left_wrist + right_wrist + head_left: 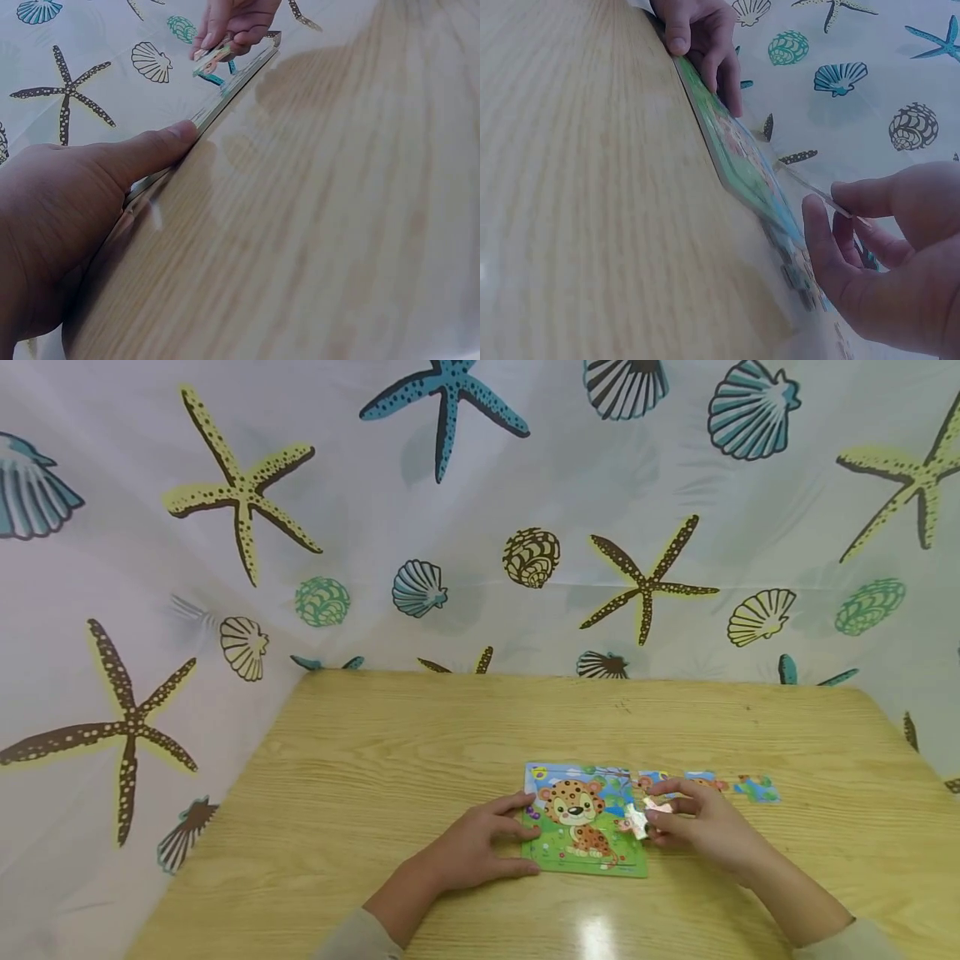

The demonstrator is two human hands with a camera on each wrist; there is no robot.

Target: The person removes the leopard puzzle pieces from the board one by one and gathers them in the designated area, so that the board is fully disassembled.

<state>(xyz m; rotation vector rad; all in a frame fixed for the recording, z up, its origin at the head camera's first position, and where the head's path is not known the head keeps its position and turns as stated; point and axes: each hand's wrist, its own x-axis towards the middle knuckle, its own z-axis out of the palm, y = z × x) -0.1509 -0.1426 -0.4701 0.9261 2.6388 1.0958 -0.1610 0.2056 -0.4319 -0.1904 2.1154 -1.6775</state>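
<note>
1 puzzle board [585,852], 1 held piece [637,818], 3 loose pcs [756,788], 2 hands [480,847]

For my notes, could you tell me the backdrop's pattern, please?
Starfish and shells on the white backdrop; head view.

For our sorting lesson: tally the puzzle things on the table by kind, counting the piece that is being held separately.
Puzzle board with leopard picture: 1
Piece pinched in the right hand, the held piece: 1
Loose pieces lying right of the board: about 3, partly hidden by the hand
Total: about 5
The left hand rests on the board's left edge.
</note>
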